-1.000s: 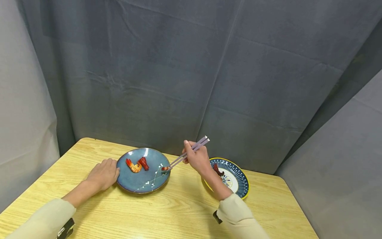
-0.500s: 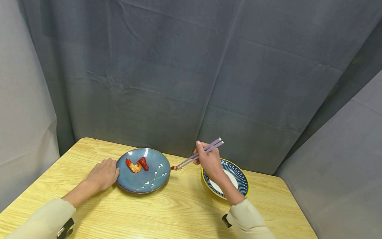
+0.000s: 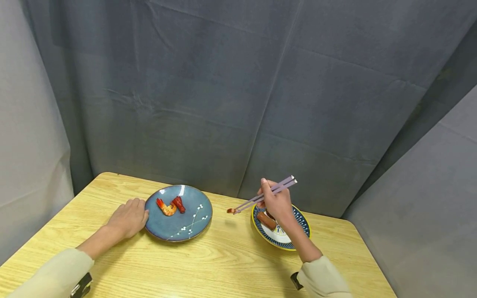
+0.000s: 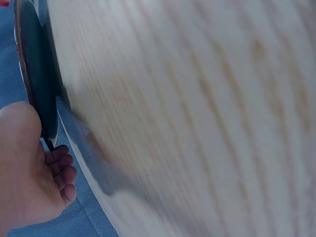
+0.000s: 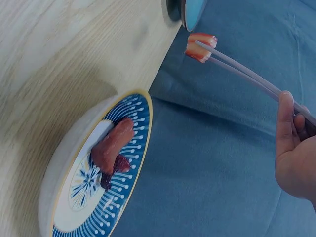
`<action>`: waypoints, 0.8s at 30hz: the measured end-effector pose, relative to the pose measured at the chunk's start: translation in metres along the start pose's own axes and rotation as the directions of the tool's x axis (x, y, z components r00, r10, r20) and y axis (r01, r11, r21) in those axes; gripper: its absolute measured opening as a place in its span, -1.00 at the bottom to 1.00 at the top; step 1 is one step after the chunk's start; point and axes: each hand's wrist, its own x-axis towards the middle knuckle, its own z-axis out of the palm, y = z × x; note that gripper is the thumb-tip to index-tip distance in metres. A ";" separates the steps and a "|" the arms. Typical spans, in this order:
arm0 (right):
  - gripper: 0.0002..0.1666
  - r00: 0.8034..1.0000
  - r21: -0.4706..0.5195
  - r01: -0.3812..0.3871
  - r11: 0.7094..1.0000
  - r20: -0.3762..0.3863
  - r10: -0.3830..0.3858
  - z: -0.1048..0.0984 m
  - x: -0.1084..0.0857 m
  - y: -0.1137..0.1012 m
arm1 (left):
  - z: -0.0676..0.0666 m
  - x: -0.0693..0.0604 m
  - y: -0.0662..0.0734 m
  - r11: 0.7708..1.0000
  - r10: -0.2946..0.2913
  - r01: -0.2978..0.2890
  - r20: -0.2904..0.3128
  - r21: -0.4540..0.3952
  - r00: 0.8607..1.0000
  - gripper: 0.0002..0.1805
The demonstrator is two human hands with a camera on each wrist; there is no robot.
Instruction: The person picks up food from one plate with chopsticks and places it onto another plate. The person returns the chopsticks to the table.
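My left hand (image 3: 128, 217) pinches the left rim of the blue plate (image 3: 167, 229), thumb on top and fingers curled under the edge (image 4: 44, 163). On that plate lie a shrimp (image 3: 166, 209) and a small red drumstick-like piece (image 3: 179, 204). My right hand (image 3: 277, 205) holds a pair of lilac chopsticks (image 3: 279, 188). Their tips grip a small red-and-cream striped chunk of meat (image 5: 200, 47) in the air between the two dishes. Below the right hand stands a yellow-rimmed patterned bowl (image 3: 286, 247) with a brown sausage-like piece (image 3: 266, 221) and a dark red piece (image 5: 121, 164).
Both dishes stand on a pale wooden table (image 3: 208, 269). A grey curtain (image 3: 193, 103) hangs behind the table's far edge, and lighter curtains (image 3: 428, 198) close in the sides.
The right hand has moved rightward, carrying the meat chunk in the chopsticks from the blue plate across its right rim toward the bowl. The left hand stays on the plate's rim.
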 end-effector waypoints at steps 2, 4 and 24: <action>-0.42 1.000 -0.007 -0.006 1.000 -0.004 0.006 -0.005 -0.001 0.002 | 0.000 0.000 0.000 1.000 0.002 -0.002 -0.004 0.000 1.000 -0.75; -0.41 1.000 -0.017 -0.025 1.000 -0.010 0.025 -0.010 -0.002 0.003 | 0.001 0.000 -0.001 1.000 0.002 -0.002 -0.006 0.001 1.000 -0.75; -0.43 0.996 -0.060 -0.080 0.995 -0.048 0.077 -0.047 -0.008 0.023 | 0.000 -0.001 -0.002 1.000 -0.002 0.002 -0.006 0.000 1.000 -0.75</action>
